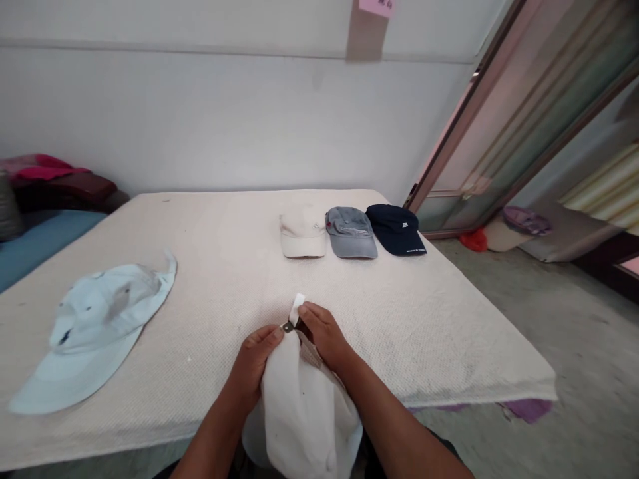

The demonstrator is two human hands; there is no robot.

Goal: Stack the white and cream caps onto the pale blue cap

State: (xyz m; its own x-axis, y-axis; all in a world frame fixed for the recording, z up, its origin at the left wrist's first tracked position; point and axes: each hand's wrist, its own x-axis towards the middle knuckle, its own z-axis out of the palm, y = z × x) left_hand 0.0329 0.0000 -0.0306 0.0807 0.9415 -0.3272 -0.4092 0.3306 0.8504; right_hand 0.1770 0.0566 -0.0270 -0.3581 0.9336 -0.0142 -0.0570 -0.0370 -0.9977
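Observation:
A white cap (304, 406) hangs at the table's front edge, held in both hands. My left hand (257, 356) pinches its back edge beside a small metal buckle (288, 326). My right hand (323, 332) is closed on the cap's strap (297, 307), whose white end sticks up past the fingers. The cap's brim is mostly hidden beneath the crown. A light blue cap (107, 319) lies on its own at the left of the table.
Toward the back of the table (214, 266) sit a cream cap (302, 233), a grey-blue cap (351, 233) and a navy cap (397, 229) in a row. A white wall (224, 120) stands behind. A bin (506, 233) is on the floor at right.

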